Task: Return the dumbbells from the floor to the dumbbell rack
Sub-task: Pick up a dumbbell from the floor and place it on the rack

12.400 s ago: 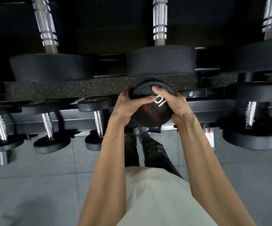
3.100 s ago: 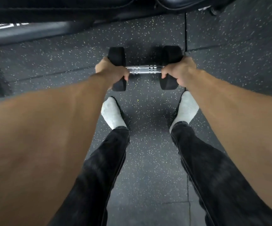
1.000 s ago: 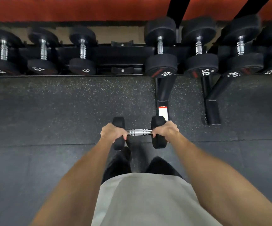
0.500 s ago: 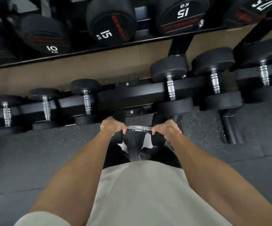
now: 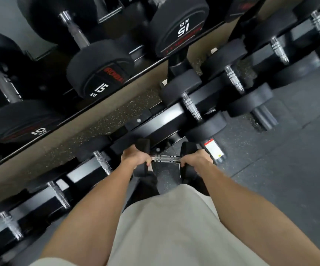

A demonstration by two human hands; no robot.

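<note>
I hold a small black dumbbell [image 5: 165, 158] with both my hands, in the air in front of my waist. My left hand [image 5: 136, 157] is curled around the left end of the chrome handle, against the inner face of the left head. My right hand [image 5: 194, 160] is curled around the right end, against the right head. Between my two hands a short part of the ringed handle stays bare.

The dumbbell is just in front of the lower front rail [image 5: 155, 121] of the dumbbell rack [image 5: 101, 139], which runs slanted from lower left to upper right. The left head is very near the rail edge; I cannot tell if it touches it. Just to the left sits a small racked dumbbell [image 5: 100, 160], and just to the right a bigger racked dumbbell [image 5: 191, 110]. Between these two the rail is bare, and this gap lies directly behind my dumbbell.

On the upper shelf, the 15 kg dumbbell [image 5: 99, 68] and the 10 kg dumbbell [image 5: 20, 120] hang over the lower row. Near my right hand there is a rack foot with a red and white label [image 5: 212, 148]. To the right the grey rubber floor [image 5: 290, 150] is open. Below my hands I see my beige shirt [image 5: 167, 227] and dark trousers [image 5: 147, 183].
</note>
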